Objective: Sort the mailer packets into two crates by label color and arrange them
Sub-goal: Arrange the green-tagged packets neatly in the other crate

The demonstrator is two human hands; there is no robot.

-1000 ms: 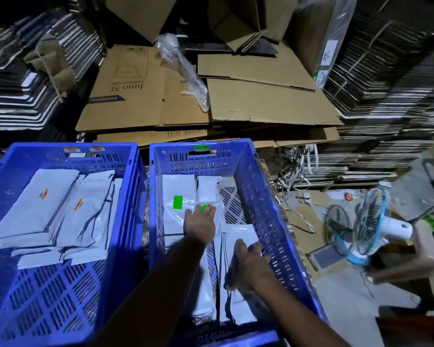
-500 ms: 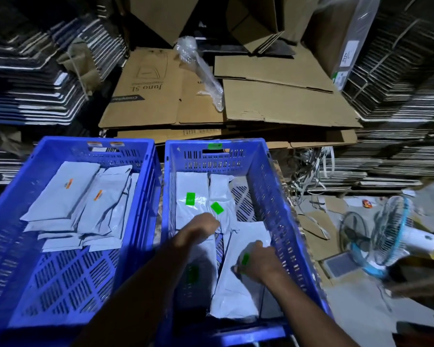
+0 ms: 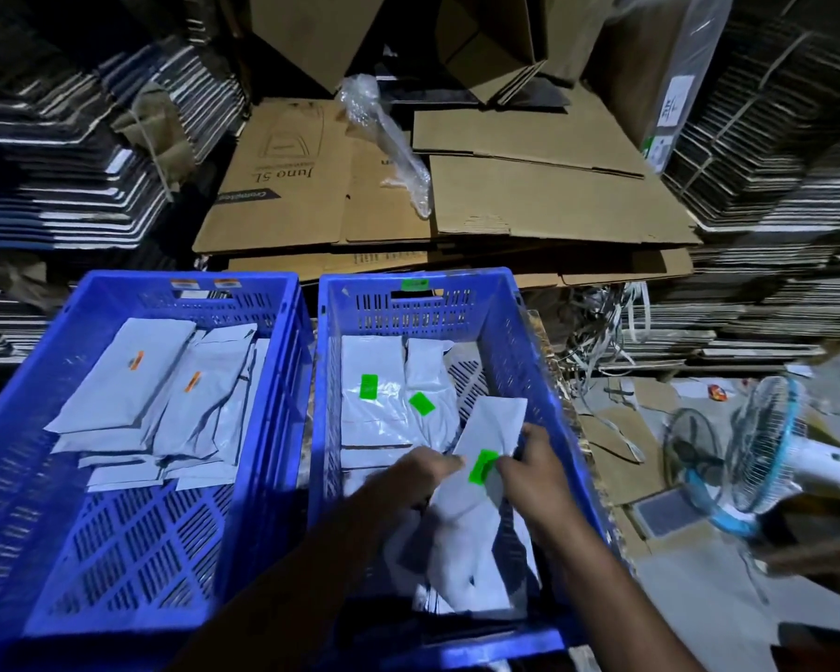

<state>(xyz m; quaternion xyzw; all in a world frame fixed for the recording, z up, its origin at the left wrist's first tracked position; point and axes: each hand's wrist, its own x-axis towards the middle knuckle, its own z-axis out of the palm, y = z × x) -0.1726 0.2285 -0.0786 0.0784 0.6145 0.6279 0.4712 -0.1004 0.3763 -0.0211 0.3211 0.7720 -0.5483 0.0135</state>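
Note:
Two blue crates stand side by side. The left crate (image 3: 282, 303) holds several grey mailer packets with orange labels (image 3: 117, 395). The right crate (image 3: 510, 332) holds white packets with green labels (image 3: 374, 395) laid at its far end. Over the right crate's middle, both hands hold one green-labelled packet (image 3: 493, 429), tilted toward the right wall. My left hand (image 3: 423, 472) grips its left edge beside the label. My right hand (image 3: 537, 470) grips its right edge. More white packets (image 3: 461, 560) lie under the hands.
Flattened cardboard boxes (image 3: 529, 206) and a roll of bubble wrap (image 3: 389, 138) lie behind the crates. Stacks of folded cartons rise at left (image 3: 69, 186) and right (image 3: 772, 186). A small white and blue fan (image 3: 767, 453) stands on the floor at right.
My left hand came back from the far packets to the near packet. Both hands have lifted that green-labelled packet and turned it toward the crate's right side.

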